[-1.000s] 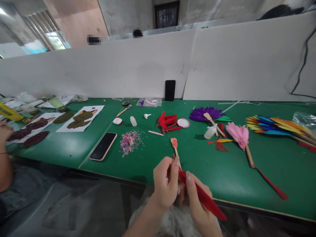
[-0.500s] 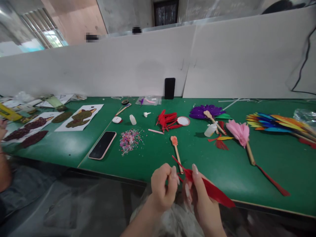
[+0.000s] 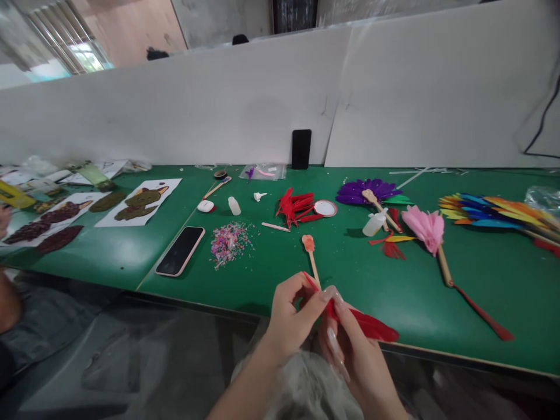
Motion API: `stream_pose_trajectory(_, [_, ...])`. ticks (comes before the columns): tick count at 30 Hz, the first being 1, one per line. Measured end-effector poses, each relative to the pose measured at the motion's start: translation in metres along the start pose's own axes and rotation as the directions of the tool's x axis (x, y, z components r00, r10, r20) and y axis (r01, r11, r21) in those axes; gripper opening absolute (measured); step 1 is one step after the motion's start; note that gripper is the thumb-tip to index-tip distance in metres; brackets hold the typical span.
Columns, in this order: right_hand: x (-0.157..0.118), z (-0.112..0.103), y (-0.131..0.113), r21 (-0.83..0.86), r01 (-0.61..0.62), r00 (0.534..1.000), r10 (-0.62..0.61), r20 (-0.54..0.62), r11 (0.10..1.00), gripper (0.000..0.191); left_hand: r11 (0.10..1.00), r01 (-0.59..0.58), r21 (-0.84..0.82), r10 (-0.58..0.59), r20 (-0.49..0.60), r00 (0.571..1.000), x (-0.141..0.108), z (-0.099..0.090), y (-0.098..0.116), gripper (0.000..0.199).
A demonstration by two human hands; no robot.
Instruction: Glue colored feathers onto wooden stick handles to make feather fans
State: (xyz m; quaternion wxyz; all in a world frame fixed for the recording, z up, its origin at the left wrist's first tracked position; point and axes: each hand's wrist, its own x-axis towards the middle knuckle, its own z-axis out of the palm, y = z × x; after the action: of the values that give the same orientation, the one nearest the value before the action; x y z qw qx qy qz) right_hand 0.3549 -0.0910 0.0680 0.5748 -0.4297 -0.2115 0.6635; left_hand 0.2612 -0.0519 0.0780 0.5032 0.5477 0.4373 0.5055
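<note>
A red feather (image 3: pixel 374 326) is pinched by my right hand (image 3: pixel 350 341), its broad end pointing right past the table edge. My left hand (image 3: pixel 293 315) meets it at the narrow end, thumb and fingertips closed on the feather near my right fingertips. A thin red tip sticks up above the left fingers. Just beyond my hands lies a wooden stick (image 3: pixel 311 256) with an orange-pink patch on its rounded head; its lower end is hidden behind my fingers. Farther off is a pile of red feathers (image 3: pixel 295 207) beside a round white lid (image 3: pixel 326 208).
To the left lie a phone (image 3: pixel 180 251), a heap of coloured flakes (image 3: pixel 230 244) and a small bottle (image 3: pixel 234 206). A glue bottle (image 3: pixel 374 223), purple feather fan (image 3: pixel 370 191), pink feather fan (image 3: pixel 424 227) and multicoloured feathers (image 3: pixel 490 211) lie right. A white board (image 3: pixel 210 111) stands behind.
My left hand has moved right, its fingertips now meeting my right hand's on the feather. The feather's broad end has swung slightly up and left.
</note>
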Motion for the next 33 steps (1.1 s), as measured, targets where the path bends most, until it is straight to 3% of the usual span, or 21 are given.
stream_pose_trajectory(4, [-0.001,0.001,0.006,0.099,-0.161,0.987,0.160,0.019,0.982,0.040,0.985,0.137,-0.101,-0.122,0.140,0.983,0.005,-0.009,0.006,0.036])
stream_pose_trajectory(8, [-0.002,0.001,0.009,0.052,-0.118,0.993,0.118,0.010,0.992,0.049,0.922,0.281,-0.267,-0.251,0.138,0.958,0.003,-0.008,0.007,0.042])
stream_pose_trajectory(11, [-0.003,0.002,0.008,-0.059,-0.052,0.997,0.048,-0.056,0.997,0.048,0.877,0.317,-0.361,-0.309,0.080,0.948,-0.001,-0.002,0.006,0.043])
stream_pose_trajectory(15, [-0.004,0.005,0.006,-0.181,-0.011,0.993,-0.011,-0.121,0.983,0.050,0.937,0.229,-0.265,-0.249,-0.043,0.968,-0.005,0.004,0.004,0.044])
stream_pose_trajectory(18, [-0.005,0.009,0.005,-0.230,0.041,0.988,-0.074,-0.137,0.972,0.052,0.999,0.019,0.037,-0.011,-0.200,0.980,-0.010,0.005,0.003,0.042])
stream_pose_trajectory(21, [-0.006,0.011,0.004,-0.268,0.047,0.985,-0.089,-0.146,0.962,0.051,0.956,-0.145,0.256,0.212,-0.257,0.943,-0.013,0.004,0.002,0.041])
stream_pose_trajectory(23, [-0.006,0.010,0.005,-0.232,0.034,0.984,-0.073,-0.162,0.972,0.051,0.975,-0.133,0.180,0.185,-0.314,0.931,-0.012,0.001,0.004,0.042])
stream_pose_trajectory(26, [-0.005,0.008,0.006,-0.162,0.027,0.987,-0.052,-0.152,0.986,0.053,0.996,-0.038,-0.085,0.000,-0.410,0.912,-0.009,-0.006,0.009,0.044])
stream_pose_trajectory(28, [-0.004,0.008,0.004,-0.146,0.036,0.991,-0.054,-0.118,0.989,0.055,0.988,0.003,-0.155,-0.063,-0.387,0.920,-0.007,-0.012,0.011,0.046])
stream_pose_trajectory(33, [-0.004,0.013,0.000,-0.047,-0.038,0.996,0.034,-0.078,0.998,0.055,0.999,0.046,-0.006,-0.046,-0.136,0.990,-0.006,-0.019,0.007,0.046])
